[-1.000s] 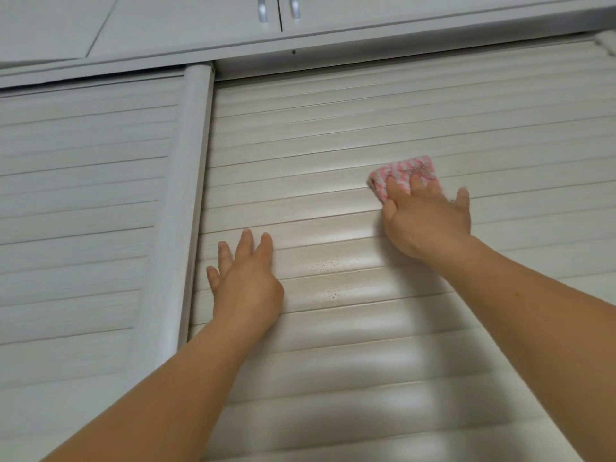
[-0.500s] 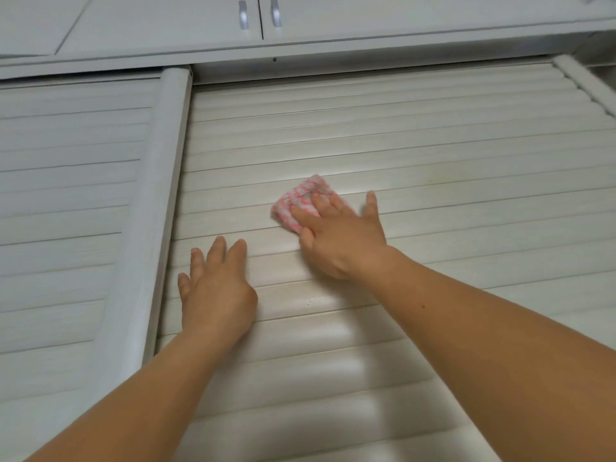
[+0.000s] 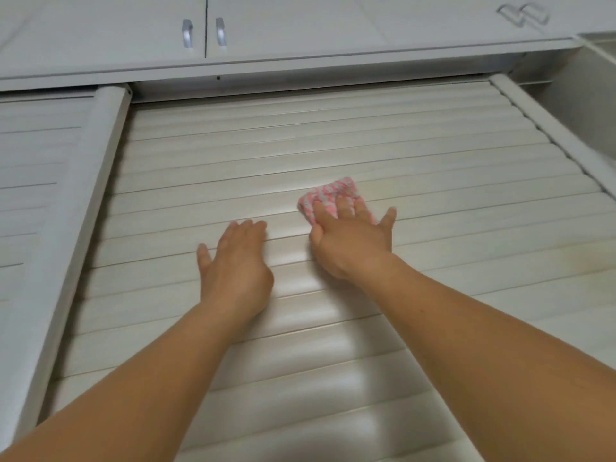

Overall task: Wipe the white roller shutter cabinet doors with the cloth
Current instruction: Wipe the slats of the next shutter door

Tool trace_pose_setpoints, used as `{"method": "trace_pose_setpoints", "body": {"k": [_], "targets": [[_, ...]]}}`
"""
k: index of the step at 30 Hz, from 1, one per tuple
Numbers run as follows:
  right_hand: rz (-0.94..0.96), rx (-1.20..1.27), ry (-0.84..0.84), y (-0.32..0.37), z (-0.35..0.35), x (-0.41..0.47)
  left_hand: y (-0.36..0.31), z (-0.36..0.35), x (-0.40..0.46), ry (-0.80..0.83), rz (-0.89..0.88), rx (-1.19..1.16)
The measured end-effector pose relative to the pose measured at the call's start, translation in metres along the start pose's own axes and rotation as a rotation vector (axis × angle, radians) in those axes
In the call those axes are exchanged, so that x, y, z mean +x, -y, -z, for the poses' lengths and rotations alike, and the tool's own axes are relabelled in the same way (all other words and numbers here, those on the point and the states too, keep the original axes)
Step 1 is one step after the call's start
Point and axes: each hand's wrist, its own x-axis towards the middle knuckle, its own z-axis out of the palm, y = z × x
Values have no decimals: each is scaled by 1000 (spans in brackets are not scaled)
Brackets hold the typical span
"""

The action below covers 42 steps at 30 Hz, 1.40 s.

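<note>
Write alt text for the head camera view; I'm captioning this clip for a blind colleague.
A person's right hand presses a pink-and-white cloth flat against a white roller shutter door, while the left hand rests open on the slats beside it. Above are upper cabinet doors with two silver handles; a second shutter lies to the left.

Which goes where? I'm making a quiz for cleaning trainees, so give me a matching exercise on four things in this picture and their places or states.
Things:
1. cloth
2. left hand
3. handles
4. post

Places or states:
A. on the upper cabinet doors
B. flat and bare on the slats
C. upright between the two shutters
D. pressed under the right hand

Pairs: 1-D, 2-B, 3-A, 4-C
</note>
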Motion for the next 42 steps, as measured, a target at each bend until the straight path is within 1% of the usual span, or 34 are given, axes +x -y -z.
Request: {"method": "trace_pose_setpoints", "body": {"k": [2,4,6,12,16,19,22,24,31,35,39,42], "targets": [[83,-48,-37,-19,-1,2,-28,-8,9,54,-53,-16],[101,-74,-53,-37,0,5,-47,-14,14,89,-65,-27],[74,-71,-48,-55,2,7,-61,-18,16,91,-54,10],[-32,-96,-85,-126,8,13,-73,-27,10,19,-32,198],[-156,-97,-76,-175,16,12,-80,-28,13,-32,8,221],[-283,-88,-50,-180,19,12,-82,-28,15,-58,32,205],[-351,-17,-34,-155,19,14,-82,-29,15,-66,45,204],[-303,-2,-40,-132,18,14,-81,-30,14,-73,48,192],[32,-20,-37,-48,6,15,-78,-33,16,-92,57,156],[207,2,-16,-32,1,23,-75,-35,16,-103,53,121],[254,-48,-86,-47,0,36,-74,-35,14,-118,32,194],[187,-55,-124,-67,5,45,-77,-36,14,-125,23,247]]}}
